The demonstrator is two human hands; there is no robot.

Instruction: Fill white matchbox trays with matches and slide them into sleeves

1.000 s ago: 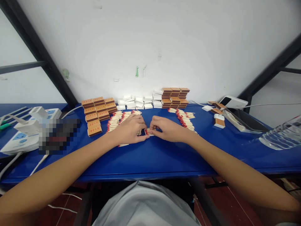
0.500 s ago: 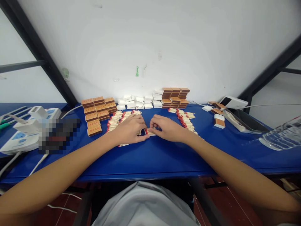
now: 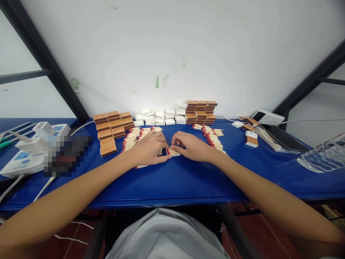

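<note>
Between my hands a small white matchbox tray (image 3: 173, 153) lies on the blue table, filled with red-tipped matches. My left hand (image 3: 151, 148) has its thumb and forefinger closed on the tray's left end. Bent over the tray's right part is my right hand (image 3: 190, 145), thumb and fingers drawn together at the matches; what is between its fingertips is hidden. Loose matches (image 3: 131, 138) lie in a heap under and behind my left hand. A second heap of matches (image 3: 211, 136) spreads behind my right wrist.
Brown matchboxes (image 3: 107, 130) are stacked at the left, with another stack of matchboxes (image 3: 201, 112) by the wall. White trays (image 3: 155, 117) are piled between them. A power strip (image 3: 16, 158) stands far left; a clear plastic bottle (image 3: 323, 154) lies far right.
My right thumb and fingers have shifted slightly, and a bit more of the tray with its matches shows. My left hand keeps its place.
</note>
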